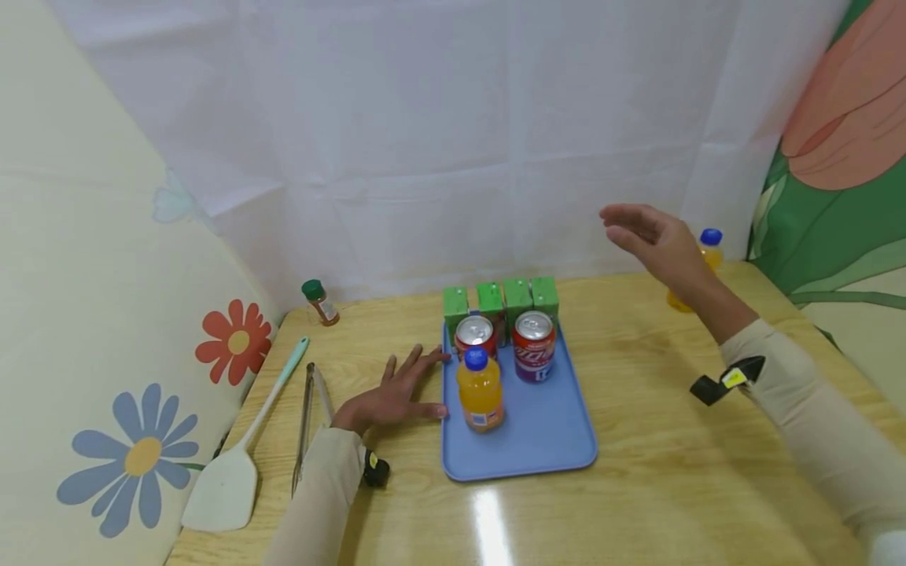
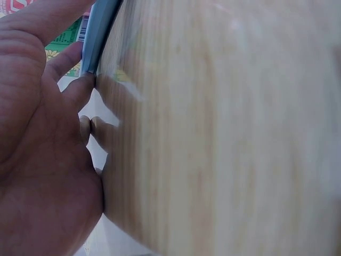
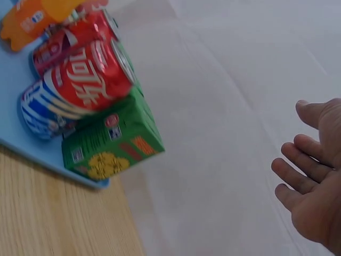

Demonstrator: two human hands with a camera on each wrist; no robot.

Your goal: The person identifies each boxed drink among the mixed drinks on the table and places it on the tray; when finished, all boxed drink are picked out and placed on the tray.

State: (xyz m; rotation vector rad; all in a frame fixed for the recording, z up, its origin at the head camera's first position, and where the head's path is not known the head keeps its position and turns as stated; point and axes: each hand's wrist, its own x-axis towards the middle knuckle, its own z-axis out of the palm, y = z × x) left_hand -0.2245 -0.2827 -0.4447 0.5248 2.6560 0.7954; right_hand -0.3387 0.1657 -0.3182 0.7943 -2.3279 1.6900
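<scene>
A blue tray [image 1: 545,440] lies on the wooden table. My left hand [image 1: 396,399] rests beside it with spread fingers, the thumb and a fingertip touching its left rim. On the tray stand an orange drink bottle [image 1: 481,393] with a blue cap, two soda cans [image 1: 534,346] and, at the back, several green drink cartons [image 1: 545,295]. Raised above the table to the right, my right hand [image 1: 658,240] holds nothing; its fingers look relaxed in the right wrist view. Partly hidden behind that wrist is another orange drink bottle [image 1: 711,244].
To the left lie a pale spatula [image 1: 226,487] and metal tongs [image 1: 307,417], partly covered by my left sleeve. A small green-capped spice jar [image 1: 322,303] stands at the back left. White cloth [image 1: 425,157] hangs behind the table, with patterned walls on both sides.
</scene>
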